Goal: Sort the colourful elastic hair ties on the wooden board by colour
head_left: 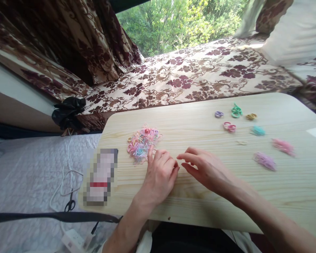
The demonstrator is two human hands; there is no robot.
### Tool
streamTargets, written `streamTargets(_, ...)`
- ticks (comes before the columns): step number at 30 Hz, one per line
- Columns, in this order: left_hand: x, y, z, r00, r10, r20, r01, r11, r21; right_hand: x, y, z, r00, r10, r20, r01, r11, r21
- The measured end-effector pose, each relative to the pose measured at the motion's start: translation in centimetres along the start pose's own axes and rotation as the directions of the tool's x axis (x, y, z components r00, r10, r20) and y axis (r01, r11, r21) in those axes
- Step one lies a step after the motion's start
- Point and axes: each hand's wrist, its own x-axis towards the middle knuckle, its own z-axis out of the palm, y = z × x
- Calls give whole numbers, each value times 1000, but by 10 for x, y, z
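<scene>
A tangled heap of small multicoloured elastic hair bands (140, 147) lies on the left half of the pale wooden table. My left hand (160, 172) rests just in front of it, one finger reaching the heap's edge. Its thumb and index finger are pressed together; whatever they pinch, if anything, is too small to make out. Close by on the right is my right hand (204, 165), thumb and fingers slightly apart with nothing visible between them. Separate colour groups lie farther right: purple bands (219, 114), green bands (236, 111), teal bands (258, 130) and lilac bands (264, 161).
A pixelated flat object (101, 177) lies at the table's left end. Pink bands (283, 147), yellow bands (251, 116) and cream bands (241, 142) are at right. Scissors (70, 205) and a power strip (73, 241) lie on the bed beside the table.
</scene>
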Motion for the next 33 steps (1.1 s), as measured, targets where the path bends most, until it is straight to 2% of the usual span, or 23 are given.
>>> streamTargets(7, 2, 2, 1, 999, -2, -49, 1, 1000, -14, -2, 2, -1, 997, -55, -49, 53, 998, -44)
streamTargets(11, 2, -1, 1, 991, -38, -127, 35, 999, -26, -11, 11, -10, 993, -22, -118, 16, 999, -47)
streamTargets(14, 0, -6, 3, 980, -66, -187, 66, 998, -9, -23, 24, -25, 981, 38, -192, -50, 997, -61)
streamTargets(17, -3, -12, 6, 970, -79, -230, 85, 996, 15, -39, 45, -45, 953, 148, -265, -169, 984, -60)
streamTargets(20, -5, -15, 9, 966, -81, -247, 91, 995, 29, -54, 70, -64, 898, 261, -354, -304, 950, -70)
streamTargets(22, -6, -16, 10, 967, -83, -243, 94, 995, 34, -61, 86, -73, 843, 344, -413, -415, 905, -92)
streamTargets(24, -6, -16, 10, 968, -89, -236, 101, 994, 38, -66, 98, -79, 797, 417, -437, -506, 856, -107)
streamTargets(26, -7, -17, 10, 967, -100, -234, 113, 993, 40, -67, 106, -80, 773, 465, -431, -560, 820, -120)
streamTargets(29, -8, -18, 10, 964, -122, -235, 135, 990, 39, -64, 109, -78, 768, 500, -401, -589, 797, -135)
streamTargets(33, -9, -20, 9, 962, -144, -233, 155, 988, 28, -59, 108, -75, 798, 487, -355, -566, 807, -166)
